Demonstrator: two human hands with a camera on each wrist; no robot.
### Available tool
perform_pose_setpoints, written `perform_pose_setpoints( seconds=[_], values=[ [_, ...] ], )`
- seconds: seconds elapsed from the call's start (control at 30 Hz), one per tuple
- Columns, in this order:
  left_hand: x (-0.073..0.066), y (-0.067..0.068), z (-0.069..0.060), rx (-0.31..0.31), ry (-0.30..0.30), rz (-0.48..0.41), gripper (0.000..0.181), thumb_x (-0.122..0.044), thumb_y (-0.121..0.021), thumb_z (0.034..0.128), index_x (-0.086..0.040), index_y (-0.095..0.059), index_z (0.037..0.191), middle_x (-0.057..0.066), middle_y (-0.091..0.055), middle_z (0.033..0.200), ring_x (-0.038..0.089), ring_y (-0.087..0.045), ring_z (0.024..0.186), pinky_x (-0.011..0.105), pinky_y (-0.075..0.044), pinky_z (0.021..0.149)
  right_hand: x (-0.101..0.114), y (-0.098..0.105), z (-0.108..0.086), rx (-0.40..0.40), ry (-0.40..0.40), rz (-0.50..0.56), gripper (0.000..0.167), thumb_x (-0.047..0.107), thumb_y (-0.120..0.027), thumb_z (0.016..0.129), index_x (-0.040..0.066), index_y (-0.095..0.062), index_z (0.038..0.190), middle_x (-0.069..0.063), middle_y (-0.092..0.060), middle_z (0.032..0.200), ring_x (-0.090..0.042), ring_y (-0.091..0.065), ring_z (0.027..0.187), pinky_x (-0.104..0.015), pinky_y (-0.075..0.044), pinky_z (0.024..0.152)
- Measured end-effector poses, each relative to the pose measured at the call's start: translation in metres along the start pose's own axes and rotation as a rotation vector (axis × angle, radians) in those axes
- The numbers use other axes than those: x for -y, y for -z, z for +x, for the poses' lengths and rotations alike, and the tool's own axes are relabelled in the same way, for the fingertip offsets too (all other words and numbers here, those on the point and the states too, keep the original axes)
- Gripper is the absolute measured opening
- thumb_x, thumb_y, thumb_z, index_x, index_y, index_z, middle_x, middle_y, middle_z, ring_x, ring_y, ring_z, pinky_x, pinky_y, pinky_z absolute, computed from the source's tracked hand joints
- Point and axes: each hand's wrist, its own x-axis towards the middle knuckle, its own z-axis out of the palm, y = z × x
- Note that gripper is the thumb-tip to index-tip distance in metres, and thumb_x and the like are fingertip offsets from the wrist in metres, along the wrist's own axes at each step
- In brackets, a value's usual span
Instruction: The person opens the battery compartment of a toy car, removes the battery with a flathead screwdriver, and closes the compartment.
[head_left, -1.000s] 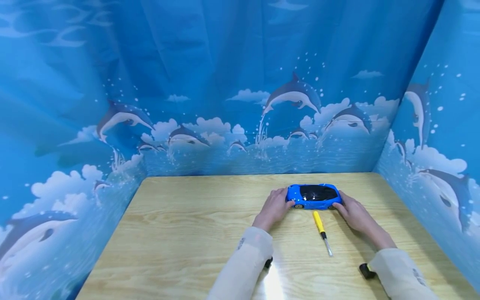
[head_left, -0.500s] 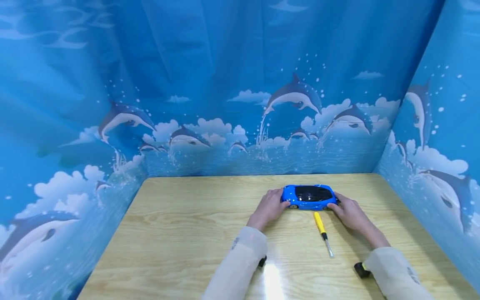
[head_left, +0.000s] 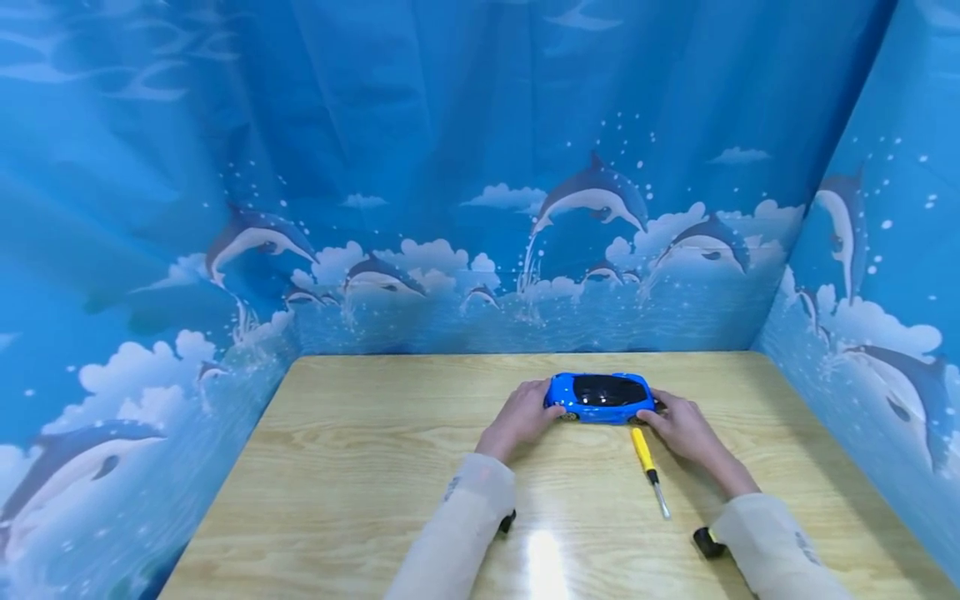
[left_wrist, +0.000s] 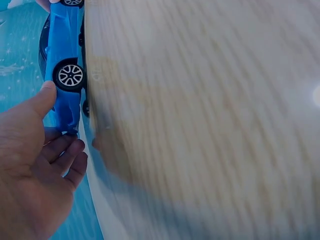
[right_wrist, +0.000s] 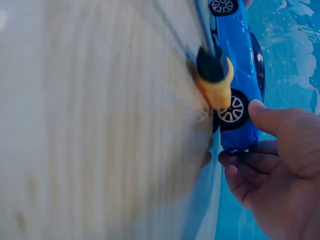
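Note:
A blue toy car [head_left: 602, 398] with a black roof is held at both ends, close to the wooden table's surface. My left hand [head_left: 521, 419] grips its left end; in the left wrist view the thumb of that hand [left_wrist: 37, 165] lies on the car's side [left_wrist: 65, 45] by a wheel, with the fingers curled at the end. My right hand [head_left: 686, 429] grips the other end, and in the right wrist view its thumb [right_wrist: 280, 165] presses beside a wheel of the car [right_wrist: 240, 55]. Fingertips behind the car are hidden.
A screwdriver [head_left: 642, 450] with a yellow handle lies on the table [head_left: 360, 467] just in front of the car, its metal tip toward the near edge. Blue curtains [head_left: 450, 167] with dolphins stand behind the table and at both sides.
Both hands and the blue car have moved to the left across the table, with the grip at each end kept. The screwdriver has stayed in its place on the table.

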Motion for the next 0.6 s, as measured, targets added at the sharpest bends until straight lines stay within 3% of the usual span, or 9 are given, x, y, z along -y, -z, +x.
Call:
perform_pose_setpoints(
  seconds=[0.33,0.6],
  values=[
    [0.013,0.01,-0.004,-0.002,0.01,-0.022,0.07,-0.042,-0.059,0.1044,-0.007,-0.035,0.161,0.012,-0.046,0.157,0.029,-0.041,0.146,0.043,-0.035,0.123,0.015,-0.012,0.001,-0.019,-0.001,0.012,0.057,0.016,-0.069,0.1,-0.019,-0.049,0.139,-0.036,-0.064,0.122,-0.043,-0.066,0.104,-0.061,-0.057,0.092],
    [0.024,0.016,-0.009,0.025,0.002,-0.068,0.072,-0.04,-0.057,0.1054,-0.005,-0.029,0.162,0.016,-0.038,0.162,0.032,-0.033,0.15,0.044,-0.03,0.125,0.023,-0.016,0.004,0.005,-0.028,0.037,0.059,0.02,-0.07,0.1,-0.018,-0.049,0.14,-0.036,-0.063,0.125,-0.048,-0.064,0.112,-0.061,-0.055,0.096]
  ],
)
